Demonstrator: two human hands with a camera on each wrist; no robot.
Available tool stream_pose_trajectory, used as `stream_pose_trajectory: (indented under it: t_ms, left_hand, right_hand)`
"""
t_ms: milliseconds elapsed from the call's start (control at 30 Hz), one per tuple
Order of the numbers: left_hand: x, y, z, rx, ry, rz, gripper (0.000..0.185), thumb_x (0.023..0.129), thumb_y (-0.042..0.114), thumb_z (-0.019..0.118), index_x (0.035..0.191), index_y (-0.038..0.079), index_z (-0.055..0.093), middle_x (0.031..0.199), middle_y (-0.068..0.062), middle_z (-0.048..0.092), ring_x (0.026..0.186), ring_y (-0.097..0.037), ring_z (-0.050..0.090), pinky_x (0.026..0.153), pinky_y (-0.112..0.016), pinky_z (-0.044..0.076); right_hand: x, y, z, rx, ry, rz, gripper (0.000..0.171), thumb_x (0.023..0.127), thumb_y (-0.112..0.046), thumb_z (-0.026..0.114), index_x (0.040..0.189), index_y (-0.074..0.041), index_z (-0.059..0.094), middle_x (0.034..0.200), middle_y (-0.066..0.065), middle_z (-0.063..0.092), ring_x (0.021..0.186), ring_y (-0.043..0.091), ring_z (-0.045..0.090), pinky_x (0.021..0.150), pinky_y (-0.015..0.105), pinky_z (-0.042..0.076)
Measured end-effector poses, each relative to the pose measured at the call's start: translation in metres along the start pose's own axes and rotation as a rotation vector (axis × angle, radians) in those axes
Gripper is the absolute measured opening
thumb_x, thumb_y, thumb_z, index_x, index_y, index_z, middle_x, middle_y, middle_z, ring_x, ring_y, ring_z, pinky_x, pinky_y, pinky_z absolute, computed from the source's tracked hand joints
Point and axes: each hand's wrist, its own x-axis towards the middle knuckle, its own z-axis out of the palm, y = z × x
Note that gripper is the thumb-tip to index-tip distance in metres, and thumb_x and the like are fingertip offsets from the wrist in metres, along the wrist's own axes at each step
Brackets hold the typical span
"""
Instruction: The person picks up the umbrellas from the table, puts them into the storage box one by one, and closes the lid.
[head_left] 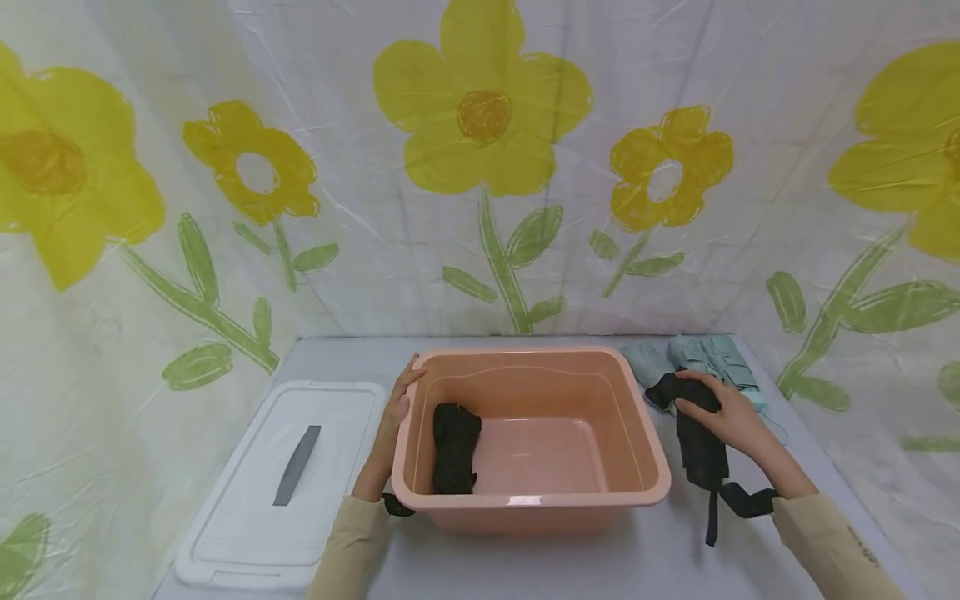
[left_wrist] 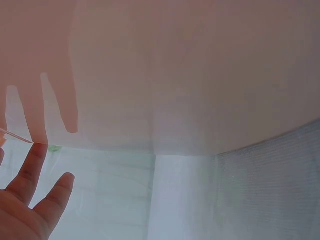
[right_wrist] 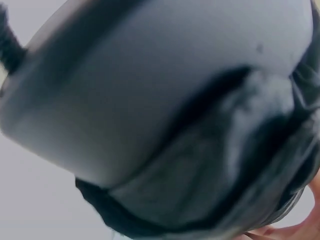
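My right hand (head_left: 723, 412) grips a black folded umbrella (head_left: 701, 450) to the right of the peach plastic bin (head_left: 532, 500). Its loose black fabric sticks out at the top, and a strap dangles from the lower end. Close up in the right wrist view, the umbrella's smooth handle (right_wrist: 150, 75) and creased cloth fill most of the picture. My left hand (head_left: 397, 408) touches the bin's left rim; in the left wrist view its fingers (left_wrist: 55, 197) are spread against the outer wall. Inside the bin, along the left wall, lies a black bundle (head_left: 455, 450).
A white lid (head_left: 225, 533) with a grey handle lies flat left of the bin. Several teal fabric bundles (head_left: 727, 362) sit at the table's back right, behind my right hand. A flower-printed curtain (head_left: 352, 275) hangs along the back and sides.
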Motion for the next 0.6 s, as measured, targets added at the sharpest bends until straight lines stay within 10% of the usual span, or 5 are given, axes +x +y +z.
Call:
stream_pose_trajectory:
  t_ms: [600]
  left_hand:
    - [0.006,0.013,0.003,-0.036,0.010,-0.060,0.069,0.096,0.050,0.037,0.135,-0.006,0.040,0.148,-0.030,0.016,0.138,-0.048,0.000,0.111,-0.053,0.003]
  right_hand:
    - [0.008,-0.025,-0.028,0.147,-0.098,0.084,0.064,0.089,-0.046,0.056,0.142,-0.016,0.035,0.147,0.028,0.025,0.129,0.055,0.022,0.089,0.072,0.025]
